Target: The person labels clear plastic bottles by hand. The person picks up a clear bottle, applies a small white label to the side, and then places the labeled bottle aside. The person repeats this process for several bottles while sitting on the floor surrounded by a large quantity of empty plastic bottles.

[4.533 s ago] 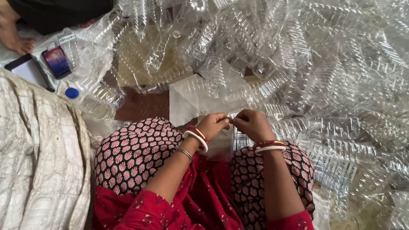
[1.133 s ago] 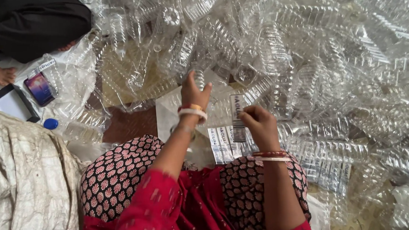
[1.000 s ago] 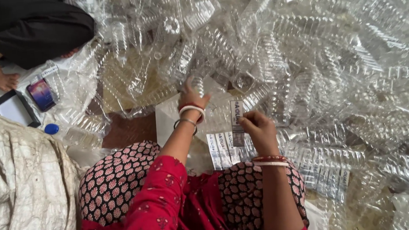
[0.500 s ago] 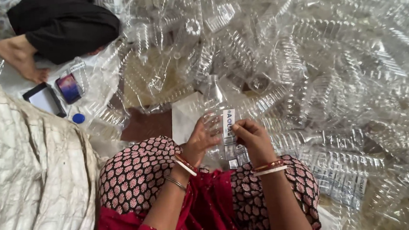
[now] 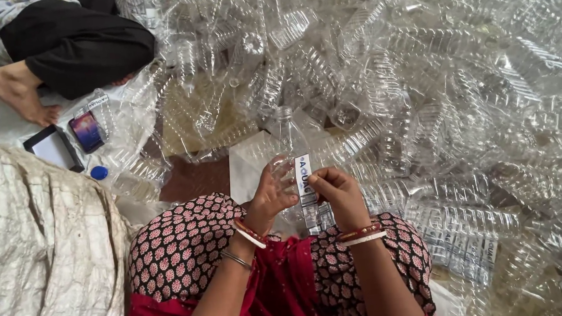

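Note:
I sit on the floor in red patterned clothes before a big heap of clear plastic bottles (image 5: 419, 84). My left hand (image 5: 271, 194) grips one clear plastic bottle (image 5: 287, 144), held upright with its open neck pointing away from me. My right hand (image 5: 336, 193) pinches the white label strip (image 5: 304, 176) that runs down the bottle's side. Both wrists carry bangles. Loose peeled labels (image 5: 469, 250) lie by my right knee.
A large white woven sack (image 5: 33, 258) lies at my left. Another person in black sits at the top left, a bare foot (image 5: 20, 96) on the floor. Near it lie a phone (image 5: 86, 131), a dark tablet (image 5: 53, 149) and a blue bottle cap (image 5: 99, 172).
My left hand reached forward into the heap, took a bottle and drew it back toward my lap. My right hand has now closed on its label.

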